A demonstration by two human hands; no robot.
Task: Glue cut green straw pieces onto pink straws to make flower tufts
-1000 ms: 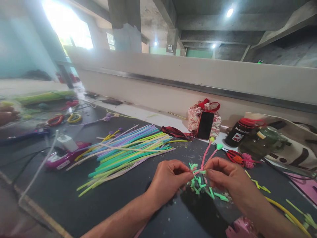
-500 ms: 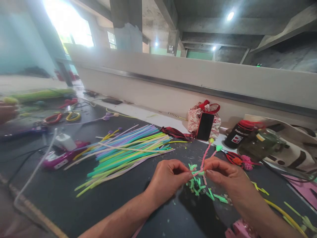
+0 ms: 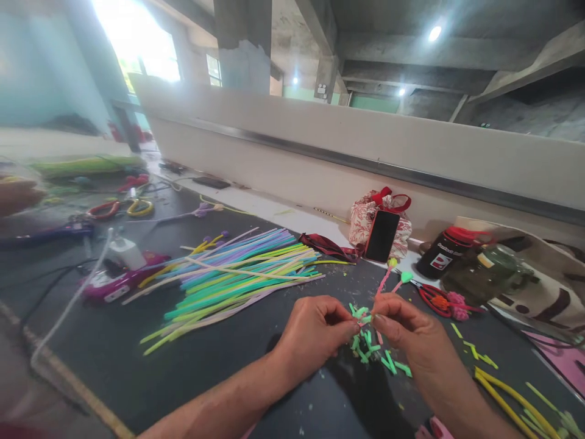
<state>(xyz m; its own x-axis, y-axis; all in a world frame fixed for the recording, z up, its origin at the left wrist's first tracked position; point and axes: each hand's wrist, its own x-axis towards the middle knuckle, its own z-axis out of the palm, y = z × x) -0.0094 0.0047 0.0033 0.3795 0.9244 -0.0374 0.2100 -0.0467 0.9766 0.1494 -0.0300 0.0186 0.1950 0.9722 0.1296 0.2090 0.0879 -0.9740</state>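
My left hand is closed in a pinch on a pink pipe cleaner, just above a small heap of cut green pipe-cleaner bits. Close beside it, my right hand pinches the same pink piece between thumb and forefinger; the fingertips partly hide it. Beyond the right hand the pink stems end in a yellow tip and a green heart-like tip. A short pink end hangs below the fingers.
To the left lies a bundle of coloured pipe cleaners, with a purple glue gun past it. A phone leans on a patterned bag. Red-handled pliers, a black bottle and yellow pipe cleaners are at right.
My right hand has come slightly closer to my left, and the fingers cover more of the pink piece. The camera has shifted a little.
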